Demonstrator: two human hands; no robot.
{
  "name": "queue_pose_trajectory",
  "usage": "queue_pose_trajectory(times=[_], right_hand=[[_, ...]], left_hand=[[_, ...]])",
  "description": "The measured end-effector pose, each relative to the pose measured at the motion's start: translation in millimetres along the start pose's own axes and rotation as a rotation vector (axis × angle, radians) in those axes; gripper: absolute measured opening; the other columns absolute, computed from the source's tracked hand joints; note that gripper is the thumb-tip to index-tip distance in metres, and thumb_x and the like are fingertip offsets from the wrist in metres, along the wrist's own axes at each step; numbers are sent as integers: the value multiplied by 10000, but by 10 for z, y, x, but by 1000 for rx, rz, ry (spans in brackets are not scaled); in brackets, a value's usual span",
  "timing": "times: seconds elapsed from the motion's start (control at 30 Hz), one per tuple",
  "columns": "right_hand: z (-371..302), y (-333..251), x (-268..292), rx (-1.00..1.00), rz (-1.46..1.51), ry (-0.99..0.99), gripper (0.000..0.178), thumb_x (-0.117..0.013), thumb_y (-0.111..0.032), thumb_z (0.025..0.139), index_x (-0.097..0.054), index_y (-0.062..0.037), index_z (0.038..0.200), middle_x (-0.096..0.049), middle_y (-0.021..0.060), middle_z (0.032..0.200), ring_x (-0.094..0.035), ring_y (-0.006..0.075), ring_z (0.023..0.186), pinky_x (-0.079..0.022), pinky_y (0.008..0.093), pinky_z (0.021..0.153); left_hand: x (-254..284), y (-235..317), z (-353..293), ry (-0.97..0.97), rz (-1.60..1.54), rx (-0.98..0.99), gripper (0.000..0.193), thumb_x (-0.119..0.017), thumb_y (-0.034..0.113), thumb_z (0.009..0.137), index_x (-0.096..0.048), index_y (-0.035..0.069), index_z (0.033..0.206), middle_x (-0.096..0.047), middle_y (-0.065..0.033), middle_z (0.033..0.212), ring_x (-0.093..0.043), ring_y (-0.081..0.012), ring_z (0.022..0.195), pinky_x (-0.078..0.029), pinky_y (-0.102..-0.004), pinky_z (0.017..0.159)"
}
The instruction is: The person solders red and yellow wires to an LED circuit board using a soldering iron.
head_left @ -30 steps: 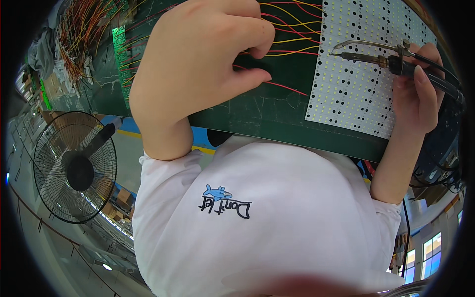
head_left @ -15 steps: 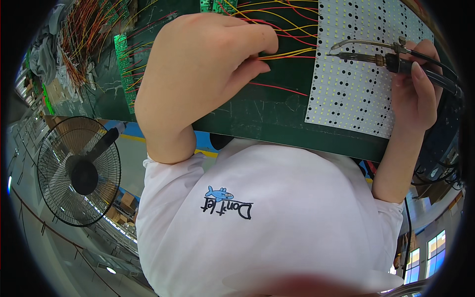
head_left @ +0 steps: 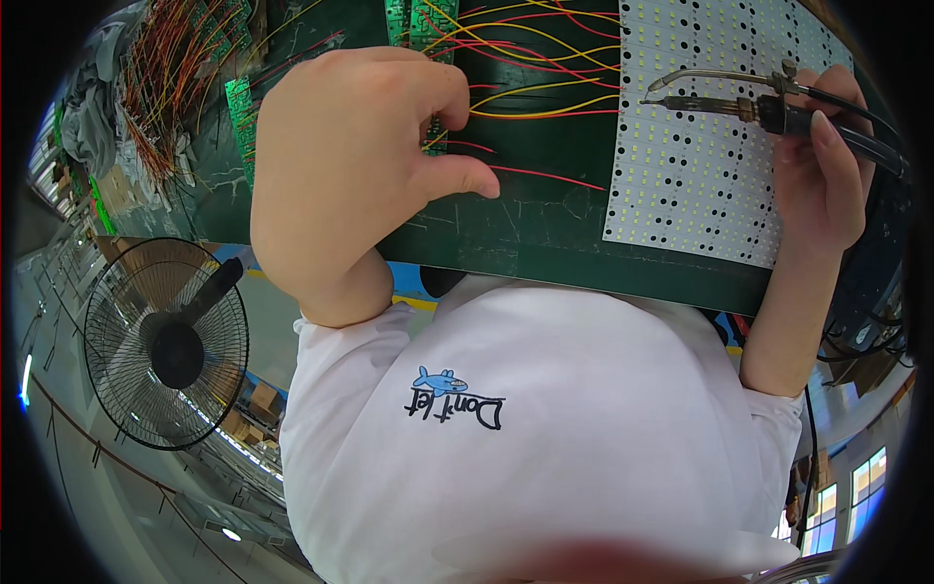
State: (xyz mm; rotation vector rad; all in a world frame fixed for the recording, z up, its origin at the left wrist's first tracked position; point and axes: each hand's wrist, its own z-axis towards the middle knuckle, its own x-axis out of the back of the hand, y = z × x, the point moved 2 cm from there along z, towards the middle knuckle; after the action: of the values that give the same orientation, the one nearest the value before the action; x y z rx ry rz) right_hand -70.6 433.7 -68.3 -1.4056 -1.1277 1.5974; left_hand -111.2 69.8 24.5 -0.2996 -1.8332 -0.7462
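Note:
My left hand [head_left: 355, 146] hovers over the green bench, thumb stretched out and apart from the curled fingers, with nothing visible between them. Beneath it lies a narrow green circuit board [head_left: 433, 29], mostly hidden by the hand. Red and yellow wires [head_left: 545, 113] run from there toward a white LED panel [head_left: 686, 209] dotted with small yellowish chips and black holes. Over that panel my right hand [head_left: 827, 180] grips a soldering iron [head_left: 715, 106] with a thin curved metal tube clamped alongside. The iron's tip points left, near the panel's left edge and the wire ends.
Another green circuit board [head_left: 240, 127] lies left of my left hand. Beyond it is a heap of boards with orange and red wires [head_left: 165, 88], beside grey cloth [head_left: 89, 127]. A black fan [head_left: 175, 355] stands below the bench edge at left. Dark cables hang at right.
My left hand has shifted left, away from the wires by the panel, and its thumb and fingers have parted. The right hand with the soldering iron has barely moved.

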Motion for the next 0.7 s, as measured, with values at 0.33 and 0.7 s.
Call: queue_pose_trajectory(times=[0.33,0.7], right_hand=[[67,-17,-193,47,26,-31,200,-510,-19,962,-545,94,1123,-542,128,1022,-530,141,842,-419,231,690],[15,50,-88,22,106,25,201,-534,6,968,-565,69,1156,-600,125,1077,-571,134,900,-436,248,731]], left_hand=[[43,85,-137,15,91,56,337,-886,245,617,-751,89,884,-632,-47,742,-631,-248,671,-470,-381,576],[-81,171,-132,28,-37,-193,138,-754,109,811,-659,88,909,-624,-42,802,-607,-279,789,-479,-398,690]])
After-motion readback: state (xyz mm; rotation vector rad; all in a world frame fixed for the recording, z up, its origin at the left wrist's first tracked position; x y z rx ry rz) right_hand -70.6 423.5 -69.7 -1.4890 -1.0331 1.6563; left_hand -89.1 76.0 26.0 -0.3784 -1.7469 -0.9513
